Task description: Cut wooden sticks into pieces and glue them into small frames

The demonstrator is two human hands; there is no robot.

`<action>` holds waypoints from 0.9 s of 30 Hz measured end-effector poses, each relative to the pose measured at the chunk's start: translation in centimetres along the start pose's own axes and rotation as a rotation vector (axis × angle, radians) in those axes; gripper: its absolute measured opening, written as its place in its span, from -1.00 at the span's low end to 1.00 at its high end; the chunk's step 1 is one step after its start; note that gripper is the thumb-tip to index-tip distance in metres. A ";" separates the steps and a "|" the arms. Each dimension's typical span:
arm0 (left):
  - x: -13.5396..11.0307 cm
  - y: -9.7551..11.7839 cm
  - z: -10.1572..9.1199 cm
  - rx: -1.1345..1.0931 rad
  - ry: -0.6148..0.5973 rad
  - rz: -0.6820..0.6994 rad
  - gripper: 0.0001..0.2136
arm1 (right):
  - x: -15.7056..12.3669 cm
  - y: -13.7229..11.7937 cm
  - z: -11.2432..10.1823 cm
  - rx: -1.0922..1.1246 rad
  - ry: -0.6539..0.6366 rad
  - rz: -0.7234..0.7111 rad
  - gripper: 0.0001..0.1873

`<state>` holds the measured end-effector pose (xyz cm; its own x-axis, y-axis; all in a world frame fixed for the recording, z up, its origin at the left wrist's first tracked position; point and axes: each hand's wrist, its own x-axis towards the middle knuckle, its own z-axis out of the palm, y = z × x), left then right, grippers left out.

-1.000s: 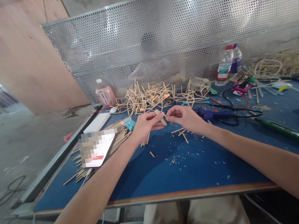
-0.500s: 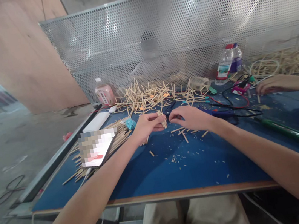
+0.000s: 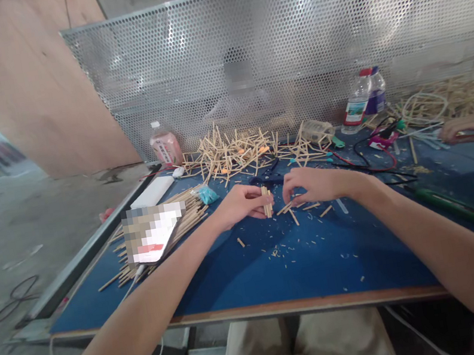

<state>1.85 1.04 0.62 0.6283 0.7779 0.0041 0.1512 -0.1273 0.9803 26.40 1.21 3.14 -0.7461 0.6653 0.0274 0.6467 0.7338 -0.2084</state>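
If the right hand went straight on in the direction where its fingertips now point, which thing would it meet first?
Most likely the loose short sticks lying on the blue table; the right hand points its fingertips down towards them. Depth is unclear, so they might be touching.

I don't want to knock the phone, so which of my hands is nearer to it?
Left. Your left hand, holding short sticks, is right of the phone and slightly farther back; your right hand is further right, by some loose sticks.
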 end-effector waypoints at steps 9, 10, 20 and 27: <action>0.6 -0.8 -0.4 0.032 0.129 0.085 -0.75 | 0.2 -0.9 1.1 0.050 0.030 0.084 -0.88; 0.6 -0.9 -0.5 0.021 0.141 0.087 -0.75 | 0.2 -1.1 1.1 0.091 0.069 0.104 -0.89; 0.6 -0.5 -0.5 -0.168 0.181 0.158 -0.73 | 2.5 -3.2 3.0 0.787 0.591 0.232 -0.80; 0.6 -0.6 -0.3 -0.187 0.172 0.084 -0.71 | 2.4 -3.5 3.0 0.698 0.582 0.279 -0.75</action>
<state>1.91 1.82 0.11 0.4915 0.8645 0.1053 -0.0495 -0.0930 0.9944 21.89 -0.21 1.01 -0.2611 0.9066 0.3315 0.4087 0.4150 -0.8129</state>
